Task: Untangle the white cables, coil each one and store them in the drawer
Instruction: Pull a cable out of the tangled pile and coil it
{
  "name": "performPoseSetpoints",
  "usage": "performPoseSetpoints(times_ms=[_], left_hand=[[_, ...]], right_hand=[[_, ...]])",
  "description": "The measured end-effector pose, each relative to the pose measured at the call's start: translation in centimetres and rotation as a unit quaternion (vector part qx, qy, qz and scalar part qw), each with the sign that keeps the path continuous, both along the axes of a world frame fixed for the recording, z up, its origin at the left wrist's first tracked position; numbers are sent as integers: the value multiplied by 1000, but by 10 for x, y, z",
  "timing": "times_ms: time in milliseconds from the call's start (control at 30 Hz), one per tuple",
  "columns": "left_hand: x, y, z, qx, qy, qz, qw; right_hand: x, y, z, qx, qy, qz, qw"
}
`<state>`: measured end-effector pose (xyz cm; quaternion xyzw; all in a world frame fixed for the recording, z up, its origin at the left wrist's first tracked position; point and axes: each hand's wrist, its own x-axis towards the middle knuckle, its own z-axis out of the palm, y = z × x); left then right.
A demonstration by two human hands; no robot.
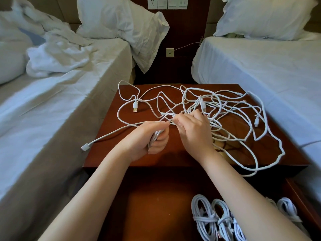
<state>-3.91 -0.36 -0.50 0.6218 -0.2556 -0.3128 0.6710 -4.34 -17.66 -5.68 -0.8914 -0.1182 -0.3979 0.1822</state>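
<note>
A tangle of white cables (231, 117) sprawls over the top of a reddish-brown nightstand (111, 153). My left hand (149, 138) grips a small bundle of white cable loops in its curled fingers; one strand runs left from it to a USB plug (85, 147) hanging off the nightstand's left edge. My right hand (192, 131) pinches a strand of the tangle just right of the left hand. Another USB plug (135, 106) lies at the back left. The open drawer (156, 206) below holds several coiled white cables (217, 221) at its right side.
Two beds flank the nightstand: the left bed (43, 110) with a rumpled duvet and pillow, the right bed (260, 66) with a pillow. A dark wall panel with a socket (169, 52) stands behind. One cable loop (271, 164) overhangs the nightstand's front right edge.
</note>
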Motion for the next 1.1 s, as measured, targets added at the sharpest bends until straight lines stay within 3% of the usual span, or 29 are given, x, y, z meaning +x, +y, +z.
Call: performPoseSetpoints(times_ms=[300,433,567,700,800,967,1100], left_hand=[[2,11,14,-156,26,38,987],[5,14,17,-257,57,46,964],[10,22,22,-342,25,24,939],[15,23,25,-361,19,40,932],[12,18,27,-349,17,78,934],[13,11,35,-294,10,131,947],[19,11,39,-278,10,102,955]], right_hand=[[2,3,-6,-131,-54,-52,988],[1,4,-9,-169,-30,-90,981],[3,-8,-7,-191,5,-123,974],[11,-26,-2,-182,82,-133,971],[12,-23,-3,-191,87,-138,968],[9,-13,2,-147,-44,-122,981],[13,5,20,-115,-156,-88,977]])
